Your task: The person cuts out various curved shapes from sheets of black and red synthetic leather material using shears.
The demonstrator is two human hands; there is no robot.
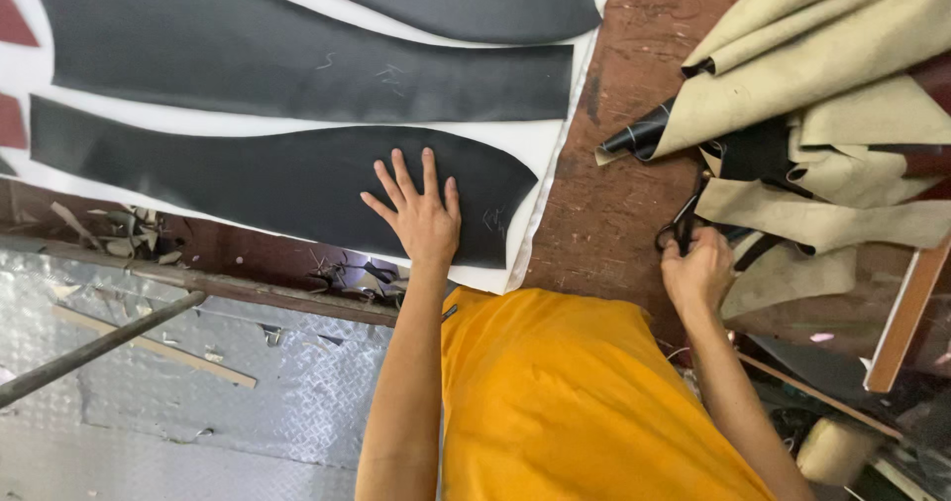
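Nearby, tan hides [842, 55] beside scissors [684, 225].

- Just one view here, a head cam looking pretty much straight down past an orange shirt [575, 402] onto the desk [614, 214].
- It sits close, about arm's reach above the worktop.
- Floor [149, 402] shows at lower left, below the desk edge.

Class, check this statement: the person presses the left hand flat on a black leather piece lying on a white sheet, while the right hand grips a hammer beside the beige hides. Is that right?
One detail is wrong. The right hand grips black scissors, not a hammer. The head view shows this. The rest stands: the left hand lies flat on the black leather piece on the white sheet, and the beige hides are beside the right hand.
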